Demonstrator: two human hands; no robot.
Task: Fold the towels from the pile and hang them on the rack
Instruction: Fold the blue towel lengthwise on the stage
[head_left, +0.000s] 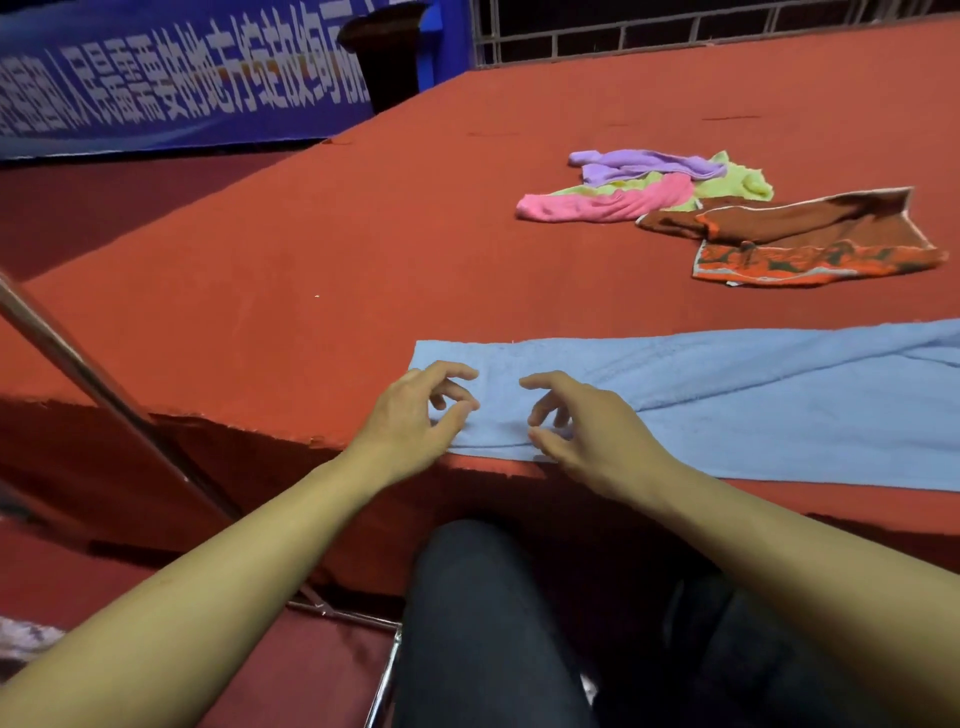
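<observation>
Head view: you're mid-fold on the blue towel (727, 400), laid flat on the red counter (363, 234) right under your fingers. Left hand (415, 415) and right hand (576, 421) hover at its near end, fingers loosely curled, gripping nothing yet. I'd say pinch those corners next — the pile (649, 187) waits well beyond your right hand.

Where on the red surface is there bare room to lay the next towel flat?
Bare red surface runs wide to the left of the pile, from the blue towel's far edge up toward the banner. A narrower bare band lies between the blue towel and the brown-orange towel. The far right is crowded: pink, purple and yellow-green towels overlap.
</observation>
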